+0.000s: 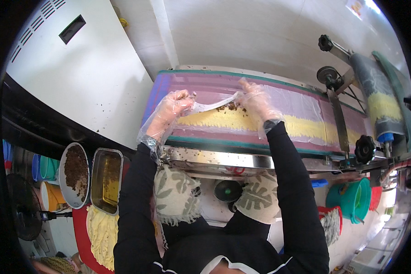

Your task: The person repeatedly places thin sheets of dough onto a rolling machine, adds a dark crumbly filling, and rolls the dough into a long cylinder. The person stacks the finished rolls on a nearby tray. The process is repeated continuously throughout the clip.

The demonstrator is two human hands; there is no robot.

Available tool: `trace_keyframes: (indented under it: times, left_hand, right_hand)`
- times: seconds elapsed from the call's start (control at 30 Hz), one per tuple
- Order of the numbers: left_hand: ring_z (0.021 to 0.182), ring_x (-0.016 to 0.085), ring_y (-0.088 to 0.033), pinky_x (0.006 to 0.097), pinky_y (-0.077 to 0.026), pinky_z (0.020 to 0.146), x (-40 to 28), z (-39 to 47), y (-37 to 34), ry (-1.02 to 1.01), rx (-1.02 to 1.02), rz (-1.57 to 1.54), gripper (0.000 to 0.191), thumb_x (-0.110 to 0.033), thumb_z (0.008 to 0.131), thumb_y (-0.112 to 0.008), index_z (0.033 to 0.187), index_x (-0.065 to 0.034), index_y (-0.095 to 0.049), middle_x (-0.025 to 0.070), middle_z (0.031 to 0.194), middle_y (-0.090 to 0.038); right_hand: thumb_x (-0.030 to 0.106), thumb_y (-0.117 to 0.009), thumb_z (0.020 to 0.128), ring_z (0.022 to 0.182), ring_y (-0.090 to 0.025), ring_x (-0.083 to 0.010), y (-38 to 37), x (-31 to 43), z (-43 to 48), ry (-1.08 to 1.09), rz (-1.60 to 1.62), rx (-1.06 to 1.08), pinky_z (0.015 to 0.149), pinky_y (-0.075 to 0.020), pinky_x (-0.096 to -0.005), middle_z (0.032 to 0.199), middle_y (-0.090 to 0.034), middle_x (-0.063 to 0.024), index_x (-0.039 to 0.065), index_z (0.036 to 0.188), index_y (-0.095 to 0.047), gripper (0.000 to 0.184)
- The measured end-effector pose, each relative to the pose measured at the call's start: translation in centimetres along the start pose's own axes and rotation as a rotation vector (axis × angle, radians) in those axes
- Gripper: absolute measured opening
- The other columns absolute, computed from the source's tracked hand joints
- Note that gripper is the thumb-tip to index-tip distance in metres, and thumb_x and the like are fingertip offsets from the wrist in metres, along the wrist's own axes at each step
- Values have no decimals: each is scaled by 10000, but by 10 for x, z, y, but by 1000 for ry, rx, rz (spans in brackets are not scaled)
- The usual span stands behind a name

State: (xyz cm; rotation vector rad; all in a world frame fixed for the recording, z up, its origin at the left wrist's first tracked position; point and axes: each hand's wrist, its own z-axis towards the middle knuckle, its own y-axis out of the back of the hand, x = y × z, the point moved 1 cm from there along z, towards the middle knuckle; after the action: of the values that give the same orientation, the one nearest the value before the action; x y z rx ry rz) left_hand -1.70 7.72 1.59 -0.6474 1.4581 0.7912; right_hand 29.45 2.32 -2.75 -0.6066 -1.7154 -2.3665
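Observation:
Both my hands wear clear plastic gloves over a long bed covered with mesh cloth. My left hand (181, 104) is closed on the left end of a thin white dough sheet (214, 105), lifted off the bed. My right hand (255, 97) grips the same lifted edge further right, its fingers partly hidden. Under the raised edge lies a crumbly brown filling (230, 107). A band of yellow paste (219, 118) runs along the sheet, passing beneath my right wrist towards the roller (380, 99) at the right end.
Left of me stand a white bowl of brown filling (86, 190), a metal pan of yellow liquid (121, 178) and a heap of yellow dough (102, 236). A metal crossbar (339, 120) with black knobs spans the bed at right. Crumbs dot the steel front rail (219, 156).

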Motion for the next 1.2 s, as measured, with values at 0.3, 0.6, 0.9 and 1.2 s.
trace_keyframes:
  times: [0.3,0.6,0.9,1.2]
  left_hand:
    - [766,141,-557,322,-443,696,-12,-11,22,-122,-82,225,241,-276,958,-697,858,-68,-626,7,800,-567]
    - [1106,367,-694,435,-544,936,12,14,3,-96,-70,1158,246,-268,951,-691,1084,-75,-765,144,1162,-758]
    - [924,388,-708,498,-554,836,10,-19,5,-20,39,670,245,-208,917,-690,1089,-41,-743,206,965,-739]
    - [865,393,-712,473,-573,804,23,-25,-1,-232,107,1156,227,-233,895,-723,1013,-50,-787,180,926,-733]
  right_hand:
    - [373,-688,981,1108,-731,-366,33,16,-7,-121,66,480,991,-563,-464,1169,-774,-178,91,1217,-768,377]
    - [282,-723,900,1003,-722,-371,8,33,-25,386,-45,54,923,-577,-477,960,-749,-180,81,1083,-781,278]
    - [195,-736,903,940,-692,-376,11,53,-61,369,60,-34,866,-558,-486,885,-706,-157,112,990,-778,127]
    - [204,-666,976,940,-715,-363,11,79,-76,415,-7,251,861,-587,-477,952,-729,-167,78,1060,-778,188]
